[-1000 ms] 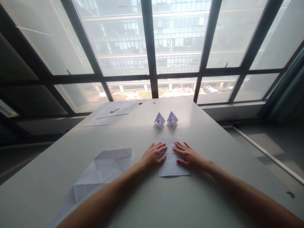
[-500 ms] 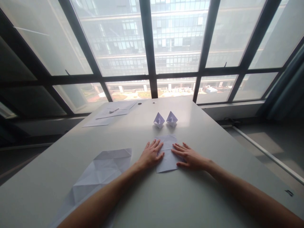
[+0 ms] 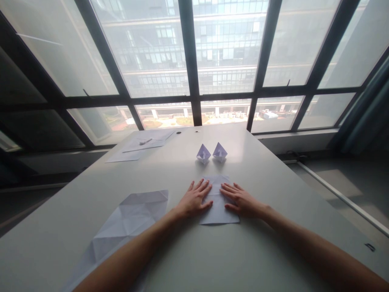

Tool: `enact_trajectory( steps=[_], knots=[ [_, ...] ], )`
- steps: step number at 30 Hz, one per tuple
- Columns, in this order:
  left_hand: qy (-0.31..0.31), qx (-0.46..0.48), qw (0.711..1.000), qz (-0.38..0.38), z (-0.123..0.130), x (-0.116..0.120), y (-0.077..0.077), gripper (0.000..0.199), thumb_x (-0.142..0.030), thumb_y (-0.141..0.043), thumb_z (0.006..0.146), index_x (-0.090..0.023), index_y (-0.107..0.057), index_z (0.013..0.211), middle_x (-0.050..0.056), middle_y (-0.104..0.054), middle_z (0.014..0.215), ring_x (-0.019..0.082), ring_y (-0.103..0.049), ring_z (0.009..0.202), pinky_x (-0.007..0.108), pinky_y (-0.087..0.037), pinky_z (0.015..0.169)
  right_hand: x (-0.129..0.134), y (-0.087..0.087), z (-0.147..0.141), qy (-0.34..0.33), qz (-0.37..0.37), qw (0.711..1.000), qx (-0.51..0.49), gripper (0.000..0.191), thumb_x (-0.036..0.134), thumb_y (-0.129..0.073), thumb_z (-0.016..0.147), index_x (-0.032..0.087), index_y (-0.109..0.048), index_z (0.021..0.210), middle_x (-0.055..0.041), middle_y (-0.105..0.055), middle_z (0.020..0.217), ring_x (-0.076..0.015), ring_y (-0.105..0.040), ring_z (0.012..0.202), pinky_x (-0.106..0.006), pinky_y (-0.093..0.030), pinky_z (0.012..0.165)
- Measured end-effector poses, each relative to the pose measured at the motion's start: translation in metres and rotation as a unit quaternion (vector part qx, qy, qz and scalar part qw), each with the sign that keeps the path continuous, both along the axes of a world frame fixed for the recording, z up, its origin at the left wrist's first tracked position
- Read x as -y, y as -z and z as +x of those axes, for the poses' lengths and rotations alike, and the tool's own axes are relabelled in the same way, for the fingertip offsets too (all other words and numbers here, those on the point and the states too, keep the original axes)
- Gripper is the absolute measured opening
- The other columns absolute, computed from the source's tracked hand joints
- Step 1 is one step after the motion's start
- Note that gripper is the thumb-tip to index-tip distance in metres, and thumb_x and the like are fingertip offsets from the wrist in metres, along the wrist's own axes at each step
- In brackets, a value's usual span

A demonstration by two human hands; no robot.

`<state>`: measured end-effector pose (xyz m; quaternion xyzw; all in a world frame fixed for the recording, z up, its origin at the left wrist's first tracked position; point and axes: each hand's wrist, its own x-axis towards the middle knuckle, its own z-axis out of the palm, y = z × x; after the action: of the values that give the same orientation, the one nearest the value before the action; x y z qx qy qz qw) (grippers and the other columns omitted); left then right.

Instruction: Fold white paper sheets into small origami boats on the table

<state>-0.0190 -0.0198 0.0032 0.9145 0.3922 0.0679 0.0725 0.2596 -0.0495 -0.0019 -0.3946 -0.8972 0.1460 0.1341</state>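
Observation:
A folded sheet of white paper (image 3: 218, 213) lies on the table in front of me, creased across its upper part. My left hand (image 3: 196, 198) rests flat on its left side with the fingers spread. On its right side lies my right hand (image 3: 238, 198), also flat with the fingers apart. The palms and fingers cover both side edges of the paper. Just beyond it stand two small folded paper boats, a left one (image 3: 203, 154) and a right one (image 3: 219, 153), each with a pointed peak.
A larger creased paper sheet (image 3: 130, 217) lies left of my left forearm, partly hidden by it. Flat paper sheets (image 3: 124, 155) with a small white object (image 3: 145, 141) on top are at the far left of the white table (image 3: 273, 243). Windows rise behind.
The folded paper has shifted slightly toward me and to the right, its near edge now looking wider and straighter. Both hands stay flat on it, the left one moved slightly right.

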Motion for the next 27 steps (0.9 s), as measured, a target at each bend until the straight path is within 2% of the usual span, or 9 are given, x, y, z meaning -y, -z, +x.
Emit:
enact_trajectory(
  steps=[3, 7, 13, 22, 27],
  knots=[
    [0.036, -0.001, 0.999, -0.013, -0.001, -0.0001, -0.0012, 0.068, -0.061, -0.042, 0.098, -0.03, -0.028, 0.157, 0.006, -0.021, 0.164, 0.03, -0.016, 0.152, 0.055, -0.01, 0.122, -0.0001, 0.0, 0.0002, -0.003, -0.003, 1.0, 0.004, 0.067, 0.049, -0.051, 0.097, 0.025, -0.031, 0.156, -0.0086, -0.025, 0.162, -0.0272, -0.022, 0.15, -0.05, -0.014, 0.123],
    [0.037, 0.011, 0.999, -0.015, -0.0016, 0.0003, -0.0013, 0.06, -0.056, -0.041, 0.1, -0.035, -0.03, 0.155, 0.003, -0.024, 0.164, 0.029, -0.019, 0.152, 0.054, -0.013, 0.122, -0.0015, 0.0011, 0.0, -0.003, -0.003, 1.0, -0.002, 0.066, 0.048, -0.052, 0.096, 0.026, -0.033, 0.155, -0.0086, -0.026, 0.162, -0.0275, -0.023, 0.15, -0.05, -0.014, 0.123],
    [0.033, 0.019, 0.999, -0.013, -0.0006, -0.0002, -0.0001, 0.06, -0.055, -0.044, 0.1, -0.034, -0.033, 0.154, 0.004, -0.026, 0.163, 0.029, -0.021, 0.151, 0.053, -0.014, 0.122, -0.0024, 0.0024, -0.0002, 0.002, -0.006, 1.0, -0.003, 0.067, 0.048, -0.054, 0.095, 0.026, -0.034, 0.155, -0.0083, -0.027, 0.162, -0.0271, -0.024, 0.15, -0.05, -0.014, 0.123],
    [0.042, 0.0, 0.999, -0.017, -0.0018, -0.0013, -0.0009, 0.059, -0.057, -0.037, 0.102, -0.035, -0.029, 0.156, 0.004, -0.022, 0.164, 0.029, -0.018, 0.152, 0.053, -0.012, 0.122, -0.0014, -0.0002, 0.0, 0.003, -0.005, 1.0, -0.005, 0.067, 0.049, -0.054, 0.095, 0.026, -0.034, 0.155, -0.0089, -0.029, 0.161, -0.0271, -0.025, 0.149, -0.05, -0.014, 0.123],
    [0.054, -0.013, 0.998, -0.022, -0.0036, -0.0015, -0.0027, 0.06, -0.057, -0.035, 0.102, -0.034, -0.025, 0.157, 0.004, -0.019, 0.164, 0.029, -0.015, 0.152, 0.054, -0.011, 0.122, -0.0014, -0.0002, -0.0001, 0.007, -0.002, 1.0, 0.014, 0.06, 0.052, -0.041, 0.101, 0.027, -0.033, 0.155, -0.0072, -0.02, 0.164, -0.0256, -0.017, 0.152, -0.051, -0.011, 0.123]
  ],
)
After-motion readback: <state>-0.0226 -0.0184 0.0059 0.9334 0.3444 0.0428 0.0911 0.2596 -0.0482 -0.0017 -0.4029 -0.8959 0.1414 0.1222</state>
